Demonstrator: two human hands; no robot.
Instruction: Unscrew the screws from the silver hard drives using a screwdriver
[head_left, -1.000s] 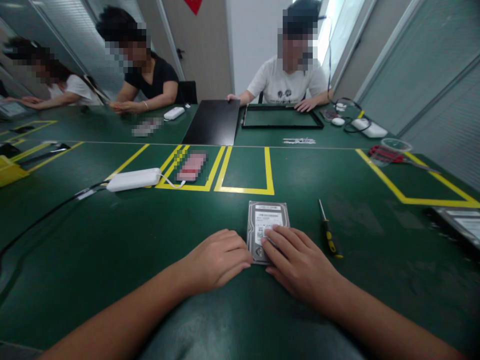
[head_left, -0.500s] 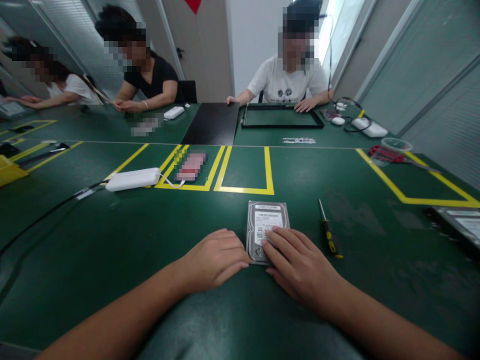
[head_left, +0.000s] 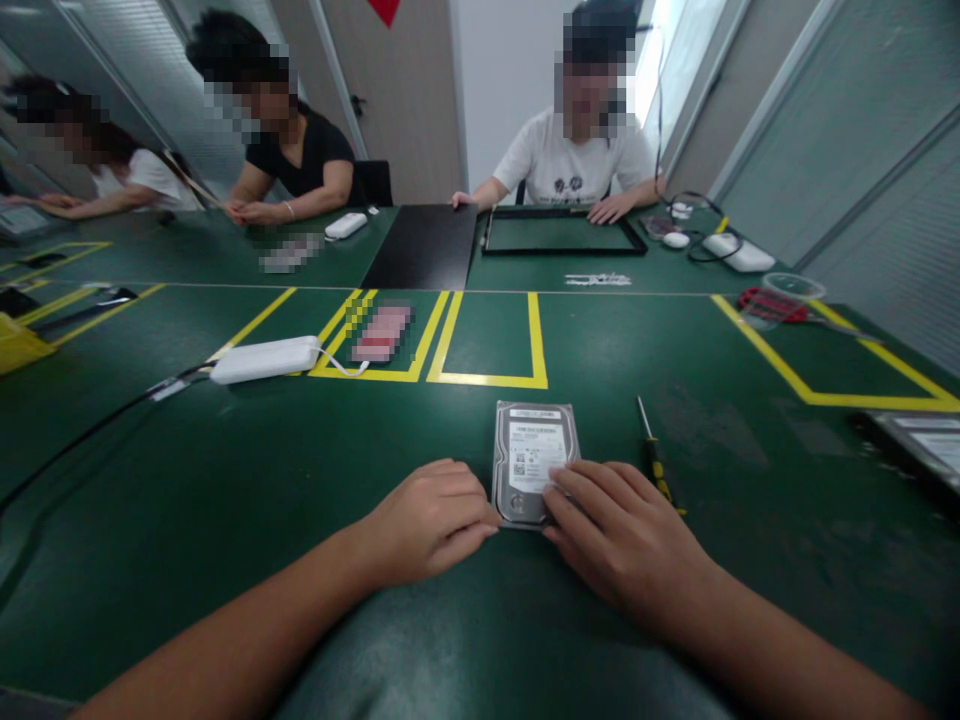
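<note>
A silver hard drive (head_left: 529, 415) with a white printed label lies flat on the green table in front of me. My left hand (head_left: 435, 520) is closed, its curled fingers pressed to the drive's lower left edge. On the other side, my right hand (head_left: 619, 530) rests with fingers stretched out over the lower right edge and part of the label. Its fingertips touch the drive without wrapping round it. Just beyond the right hand lies a screwdriver (head_left: 651, 445) with a black and yellow handle, its lower end partly covered by that hand.
A white power bank (head_left: 266, 360) with cables lies left, wired to a phone (head_left: 384, 335). Yellow tape (head_left: 487, 381) marks the table. Another drive-like device (head_left: 926, 440) sits far right. Red-handled pliers (head_left: 772, 305) lie near a clear cup (head_left: 795, 288). Co-workers sit opposite, one touching a black frame (head_left: 562, 250).
My right hand has slid right across the drive, uncovering more of the label and now hiding more of the screwdriver handle. My left hand and the drive stay put.
</note>
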